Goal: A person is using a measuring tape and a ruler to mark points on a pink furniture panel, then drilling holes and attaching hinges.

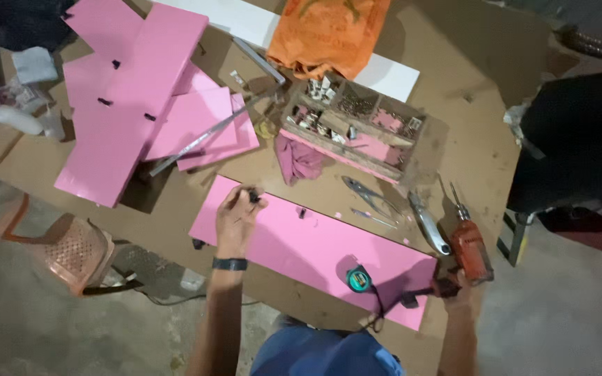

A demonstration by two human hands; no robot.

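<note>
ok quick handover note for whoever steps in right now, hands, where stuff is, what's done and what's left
Left hand: pinching a small dark fitting at the far edge of the long pink panel lying flat on the brown workbench.
Right hand: gripping the red power drill, bit pointing away, beside the panel's right end, not on it.
Tape measure sits on the panel near the right hand. Pliers and the wooden tray of fittings lie beyond the panel.
Done: more pink panels are stacked at far left, some with dark fittings on.
Left: this fitting is only held in place; the drill has not reached it.
</note>
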